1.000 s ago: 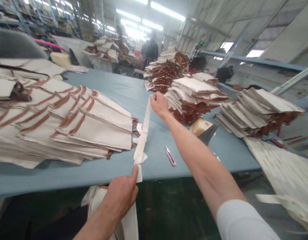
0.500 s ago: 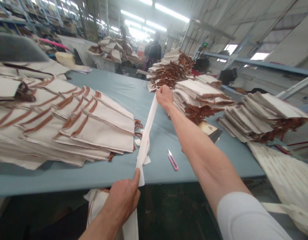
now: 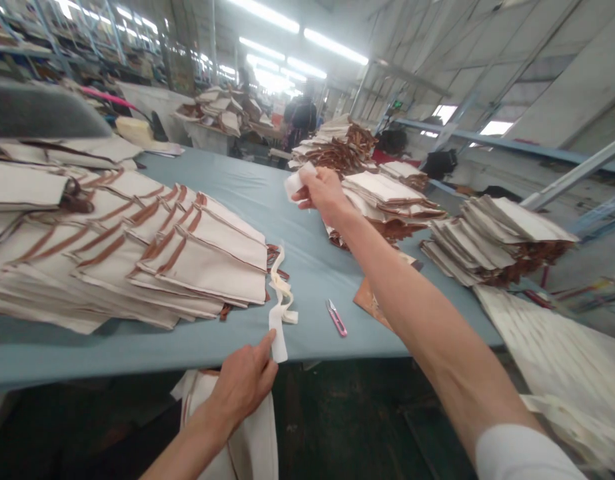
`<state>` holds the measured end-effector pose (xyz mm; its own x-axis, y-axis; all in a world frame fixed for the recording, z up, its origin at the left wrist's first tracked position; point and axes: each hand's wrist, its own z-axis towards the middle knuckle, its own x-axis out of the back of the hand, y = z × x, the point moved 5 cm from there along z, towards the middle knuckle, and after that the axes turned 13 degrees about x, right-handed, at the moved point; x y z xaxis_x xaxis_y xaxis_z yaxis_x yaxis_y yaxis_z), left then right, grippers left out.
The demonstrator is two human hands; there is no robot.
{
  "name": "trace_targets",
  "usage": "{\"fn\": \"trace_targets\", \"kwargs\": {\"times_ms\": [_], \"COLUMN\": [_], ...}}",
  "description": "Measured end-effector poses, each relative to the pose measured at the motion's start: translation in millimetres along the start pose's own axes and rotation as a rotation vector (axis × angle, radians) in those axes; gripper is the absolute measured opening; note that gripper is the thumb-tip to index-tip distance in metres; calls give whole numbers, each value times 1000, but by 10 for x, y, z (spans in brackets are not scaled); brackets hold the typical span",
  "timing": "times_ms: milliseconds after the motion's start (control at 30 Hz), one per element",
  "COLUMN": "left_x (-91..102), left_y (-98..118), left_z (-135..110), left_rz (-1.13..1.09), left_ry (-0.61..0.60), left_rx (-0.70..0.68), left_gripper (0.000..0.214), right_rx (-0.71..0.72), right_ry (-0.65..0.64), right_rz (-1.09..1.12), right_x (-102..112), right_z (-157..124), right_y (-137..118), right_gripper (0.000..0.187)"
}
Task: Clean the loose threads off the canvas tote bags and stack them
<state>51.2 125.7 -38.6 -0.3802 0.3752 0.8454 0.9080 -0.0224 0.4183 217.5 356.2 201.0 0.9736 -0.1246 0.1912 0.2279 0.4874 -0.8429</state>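
Observation:
My right hand (image 3: 323, 192) is raised over the far part of the blue-covered table, closed on a white strip (image 3: 298, 181) that looks bunched or folded. Near the front edge my left hand (image 3: 247, 373) rests with its index finger stretched out and the other fingers curled. That fingertip touches a short flat white strip end (image 3: 278, 337) lying on the table. Twisted cream strips (image 3: 283, 287) lie just beyond it. Pink-handled thread snips (image 3: 336, 318) lie to the right of the strips, apart from both hands.
Overlapping cream fabric pieces with brown trim (image 3: 212, 260) cover the table's left side. Stacks of similar pieces (image 3: 387, 193) stand at the back right, with another stack (image 3: 492, 233) farther right. A brown flat piece (image 3: 371, 303) lies under my right forearm. A person (image 3: 301, 113) stands in the background.
The long strip stretched between my hands no longer spans the table; it is now bunched at my right hand. Twisted strips it covered are visible. My left hand has barely moved.

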Motion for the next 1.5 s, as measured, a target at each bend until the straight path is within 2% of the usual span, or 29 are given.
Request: {"fn": "trace_targets", "kwargs": {"times_ms": [67, 133, 233, 300, 367, 433, 533, 600, 733, 900, 1000, 1133, 1233, 1367, 1500], "left_x": [17, 42, 56, 38, 15, 8, 53, 88, 68, -35, -21, 19, 83, 287, 433], "left_y": [-82, -172, -284, -308, -298, -289, -332, -406, -598, -822, -998, -1238, -1422, -1492, -1404], "left_z": [-4, -87, -367, -604, -818, -983, -1168, -1283, -1508, -1759, -1877, -1999, -2154, -2418, -2584], "left_rz": [-122, -260, -485, -648, -816, -980, -1208, -1342, -1606, -1849, -1815, -1741, -1621, -1207, -967], "left_ry": [29, 50, 44, 1, -63, -128, -186, -200, -198, -174, -45, 71, 216, 384, 411], "left_rx": [-19, -33, -47, -68, -91, -107, -130, -141, -105, 76, 201, 267, 299, 211, 131], "left_gripper": [62, 61, 60, 61, 70, 85, 102, 103, 103, 91, 80, 76, 64, 50, 47], "right_rx": [-93, -116, -193, -225, -235, -254, -314, -344, -501, -596, -604, -660, -733, -801, -736], "right_ry": [-147, -211, -332, -400, -413, -366, -198, -50, 103, 277, 268, 280, 203, -4, -41], "right_rz": [120, 141, 273, 390, 492, 568, 658, 706, 701, 660, 627, 641, 584, 452, 299], "right_x": [-217, -366, -605, -763, -897, -995, -1049, -1021, -962, -907, -947, -1072, -1219, -1388, -1285], "right_z": [-438, -848, -1398, -1718, -2017, -2322, -2813, -3144, -3779, -4289, -4412, -4535, -4685, -4892, -4816], "right_y": [-170, -367, -643, -834, -1006, -1114, -1111, -1025, -772, -574, -498, -348, -199, 4, 46], "right_gripper": [29, 29, 31, 36, 44, 49, 51, 50, 50, 50, 54, 59, 66, 75, 76]}}
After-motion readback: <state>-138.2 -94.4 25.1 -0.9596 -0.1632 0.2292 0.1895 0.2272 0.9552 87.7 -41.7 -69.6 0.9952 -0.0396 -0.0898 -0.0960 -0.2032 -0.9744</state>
